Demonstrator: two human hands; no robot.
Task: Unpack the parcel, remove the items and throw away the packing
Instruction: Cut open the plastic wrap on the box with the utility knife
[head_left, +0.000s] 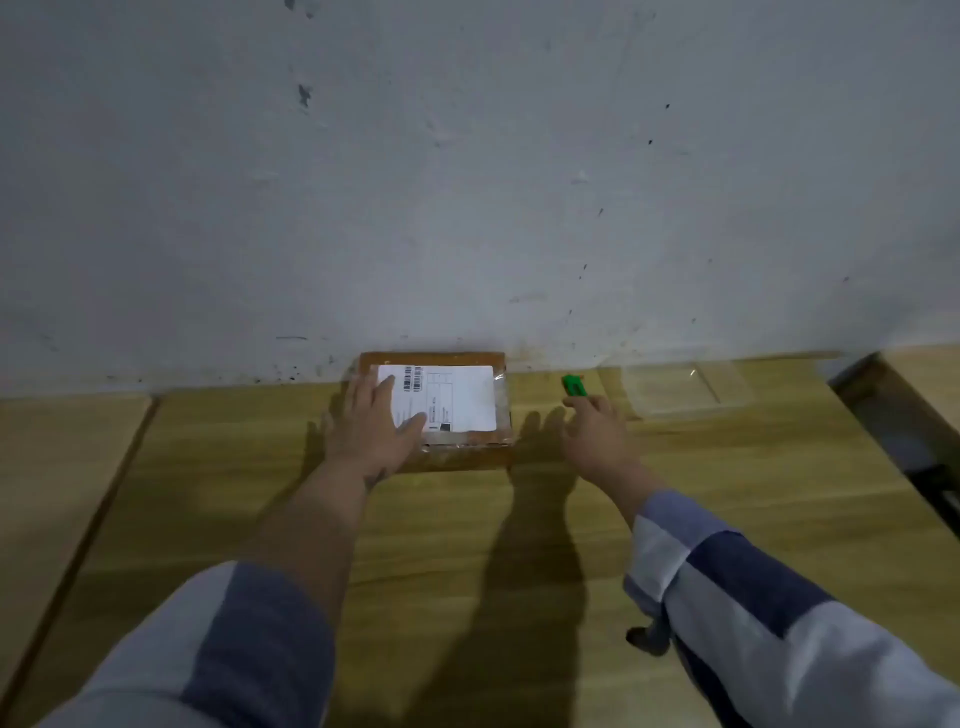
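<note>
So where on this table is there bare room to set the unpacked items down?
The widest bare patch of table lies in front of the parcel, between the forearms. More lies left of the left hand, up to the wall. It is tight at the back right: the right hand holds a green cutter beside a clear plastic tray.

A wooden tabletop (467, 519) is running up to a white wall. A taped brown parcel (457, 415) is lying flat on it, under the left grip (376, 421). Beyond the right grip (592, 431), a clear plastic sheet (680, 387) is lying flat too.
</note>
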